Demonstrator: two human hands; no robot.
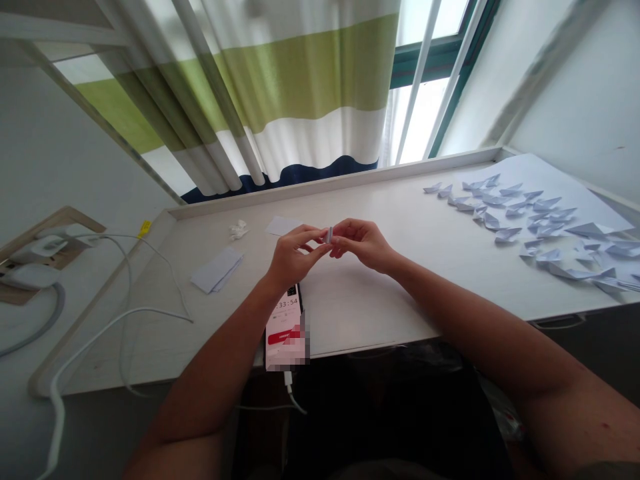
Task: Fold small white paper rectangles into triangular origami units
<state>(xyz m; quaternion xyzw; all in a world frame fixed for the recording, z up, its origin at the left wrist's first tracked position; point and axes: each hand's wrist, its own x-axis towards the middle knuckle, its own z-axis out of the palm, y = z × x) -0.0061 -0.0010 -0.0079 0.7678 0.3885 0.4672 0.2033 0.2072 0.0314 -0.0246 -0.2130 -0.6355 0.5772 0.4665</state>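
Between left hand and right hand, above the table: small folded paper, pinched from both sides.
Pinch: at risk of a skewed fold or tear, likely from uneven pull.
Phone: beneath left wrist, at the near edge; possibly dragged off by a snagged cable.
Flat sheets: at left, easily scattered by a careless sweep.
Folded shapes: at right, well apart.
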